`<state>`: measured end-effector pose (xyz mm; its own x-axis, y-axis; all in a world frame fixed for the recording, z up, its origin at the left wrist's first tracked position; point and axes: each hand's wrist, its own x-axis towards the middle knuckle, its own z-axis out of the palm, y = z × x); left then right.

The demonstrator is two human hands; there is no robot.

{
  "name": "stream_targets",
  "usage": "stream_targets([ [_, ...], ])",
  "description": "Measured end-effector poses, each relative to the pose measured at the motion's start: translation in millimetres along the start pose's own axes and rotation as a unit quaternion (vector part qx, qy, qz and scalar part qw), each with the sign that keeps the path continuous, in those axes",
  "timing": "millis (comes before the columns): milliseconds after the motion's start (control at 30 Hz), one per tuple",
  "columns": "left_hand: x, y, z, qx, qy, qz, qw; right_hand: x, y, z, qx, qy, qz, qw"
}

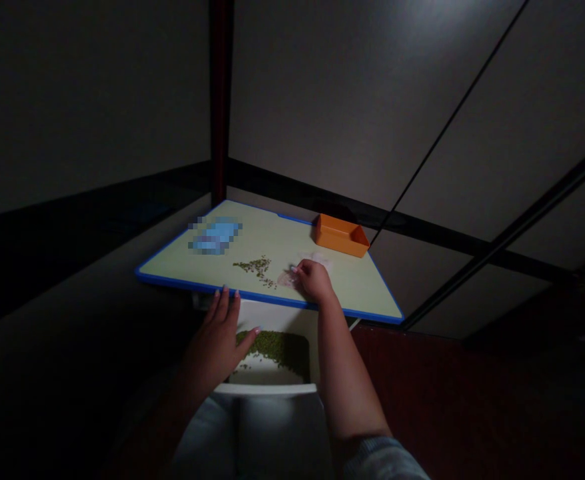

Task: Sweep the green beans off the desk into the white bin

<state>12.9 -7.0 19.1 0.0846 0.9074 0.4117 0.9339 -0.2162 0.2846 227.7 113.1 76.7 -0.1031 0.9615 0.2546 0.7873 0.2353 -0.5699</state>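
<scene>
My left hand (222,337) is open, its fingers spread at the front edge of the table (197,270) and its thumb reaching over a white tray (272,389). Small green beans (277,348) lie in that tray below the table edge. My right hand (314,280) is closed in a pinch, low over the tabletop. Whatever is between its fingertips is too small to make out. Beside and under it lies a thin, see-through, pinkish piece (287,278), perhaps a plastic bag. A loose scatter of green beans (257,267) sits on the table to the left of this hand.
At the table's back right stands an orange box (341,237) with an open top. A blurred light-blue item (216,237) lies at the back left. Walls with dark trim (292,190) close in behind and to the left. Dark red floor (397,373) shows at the right.
</scene>
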Motion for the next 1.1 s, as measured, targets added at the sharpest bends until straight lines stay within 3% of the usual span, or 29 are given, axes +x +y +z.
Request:
stream_targets([
  [200,0,-2,2.1,-0.008,-0.004,0.004,1.0,4,-3,5,-0.022,0.008,-0.017,1.0],
  [600,-1,-5,6.1,-0.011,0.021,0.01,1.0,-2,4,1,0.085,-0.048,-0.019,0.995],
  [1100,-1,-5,2.9,0.003,0.014,0.013,1.0,-7,3,-4,0.129,-0.075,-0.026,0.989],
])
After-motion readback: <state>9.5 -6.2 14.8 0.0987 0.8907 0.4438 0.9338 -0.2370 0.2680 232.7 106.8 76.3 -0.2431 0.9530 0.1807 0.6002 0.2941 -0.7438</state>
